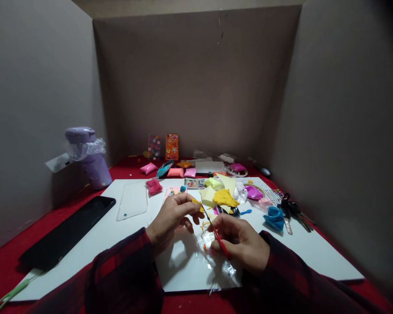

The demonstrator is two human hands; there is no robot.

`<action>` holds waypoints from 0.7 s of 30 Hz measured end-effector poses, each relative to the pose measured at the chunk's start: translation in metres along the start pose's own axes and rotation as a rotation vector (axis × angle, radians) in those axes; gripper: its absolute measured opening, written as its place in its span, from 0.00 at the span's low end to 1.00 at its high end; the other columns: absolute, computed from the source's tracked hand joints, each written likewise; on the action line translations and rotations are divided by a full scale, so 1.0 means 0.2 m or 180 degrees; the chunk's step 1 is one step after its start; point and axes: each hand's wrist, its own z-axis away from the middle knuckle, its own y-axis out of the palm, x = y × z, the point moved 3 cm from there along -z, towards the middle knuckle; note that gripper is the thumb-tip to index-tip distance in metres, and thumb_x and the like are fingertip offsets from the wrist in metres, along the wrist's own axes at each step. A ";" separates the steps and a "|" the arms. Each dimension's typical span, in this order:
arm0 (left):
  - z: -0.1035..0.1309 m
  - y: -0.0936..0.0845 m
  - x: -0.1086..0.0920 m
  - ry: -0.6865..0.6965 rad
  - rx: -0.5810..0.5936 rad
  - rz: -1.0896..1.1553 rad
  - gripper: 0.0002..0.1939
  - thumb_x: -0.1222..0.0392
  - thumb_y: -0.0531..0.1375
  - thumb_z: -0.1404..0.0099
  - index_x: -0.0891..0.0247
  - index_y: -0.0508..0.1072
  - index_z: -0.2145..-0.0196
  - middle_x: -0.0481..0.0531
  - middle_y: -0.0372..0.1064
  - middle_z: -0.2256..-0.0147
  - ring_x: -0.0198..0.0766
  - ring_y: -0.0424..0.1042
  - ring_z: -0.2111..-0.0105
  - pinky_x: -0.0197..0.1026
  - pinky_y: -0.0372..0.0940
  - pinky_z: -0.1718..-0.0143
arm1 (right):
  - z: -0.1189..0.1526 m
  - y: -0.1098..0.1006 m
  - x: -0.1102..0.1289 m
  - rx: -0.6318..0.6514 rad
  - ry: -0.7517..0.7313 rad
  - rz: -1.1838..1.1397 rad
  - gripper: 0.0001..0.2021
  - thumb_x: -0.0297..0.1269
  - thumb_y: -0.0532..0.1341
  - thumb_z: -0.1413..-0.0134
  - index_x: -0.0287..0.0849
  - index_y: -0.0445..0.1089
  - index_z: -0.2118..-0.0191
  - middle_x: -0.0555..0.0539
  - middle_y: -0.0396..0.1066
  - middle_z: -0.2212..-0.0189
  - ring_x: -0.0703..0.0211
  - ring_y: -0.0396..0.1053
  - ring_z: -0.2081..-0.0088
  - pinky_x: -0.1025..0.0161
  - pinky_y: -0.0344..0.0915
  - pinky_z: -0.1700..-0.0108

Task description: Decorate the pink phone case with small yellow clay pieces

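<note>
Between its fingertips, my left hand (pixel 175 216) pinches a small piece of yellow clay (pixel 198 205). My right hand (pixel 240 244) grips red-handled scissors (pixel 222 242), whose blades point up and left to the yellow piece. Whether the blades touch it or stand just beside it, I cannot tell. Beyond the hands, a larger lump of yellow clay (pixel 225 198) rests on pale yellow paper (pixel 208 196). Clear crinkled plastic (pixel 227 268) and thin yellow scraps (pixel 204 226) lie on the white board (pixel 180 274) under and near my right hand.
Left are a clear phone case (pixel 132 200), a black phone (pixel 68 231) and a purple bottle (pixel 94 163). On the right lie a blue clay packet (pixel 274 218) and keys (pixel 288 225). Several clay packets and two decorated cases (pixel 172 147) stand farther back, before grey walls.
</note>
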 end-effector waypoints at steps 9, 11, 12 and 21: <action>-0.01 -0.01 0.00 0.0023 -0.0013 -0.0057 0.07 0.60 0.59 0.45 0.66 0.65 0.75 0.50 0.69 0.77 0.27 0.61 0.83 0.31 0.56 0.83 | -0.01 -0.01 -0.03 -0.0080 -0.0041 -0.0087 0.11 0.32 0.64 0.61 0.41 0.62 0.70 0.57 0.61 0.84 0.69 0.57 0.82 0.70 0.54 0.78; -0.01 -0.01 0.00 0.0036 -0.0005 -0.0061 0.07 0.60 0.58 0.45 0.66 0.65 0.75 0.50 0.69 0.77 0.27 0.61 0.83 0.31 0.56 0.83 | -0.02 -0.01 -0.03 -0.0099 -0.0038 -0.0100 0.11 0.33 0.64 0.61 0.40 0.62 0.70 0.57 0.61 0.85 0.69 0.57 0.82 0.70 0.54 0.78; -0.01 -0.01 0.00 0.0036 0.0000 -0.0055 0.07 0.60 0.58 0.45 0.66 0.65 0.76 0.51 0.69 0.77 0.27 0.61 0.83 0.31 0.56 0.83 | -0.02 -0.01 -0.02 -0.0118 -0.0032 -0.0106 0.11 0.33 0.64 0.61 0.40 0.61 0.70 0.57 0.61 0.85 0.69 0.57 0.82 0.70 0.53 0.78; 0.00 0.00 0.00 0.0049 0.0003 -0.0046 0.05 0.63 0.57 0.46 0.66 0.65 0.76 0.52 0.68 0.77 0.31 0.63 0.80 0.32 0.58 0.82 | 0.01 0.00 0.04 0.0070 -0.0094 -0.0039 0.13 0.37 0.65 0.60 0.40 0.60 0.69 0.56 0.60 0.81 0.69 0.55 0.80 0.70 0.52 0.78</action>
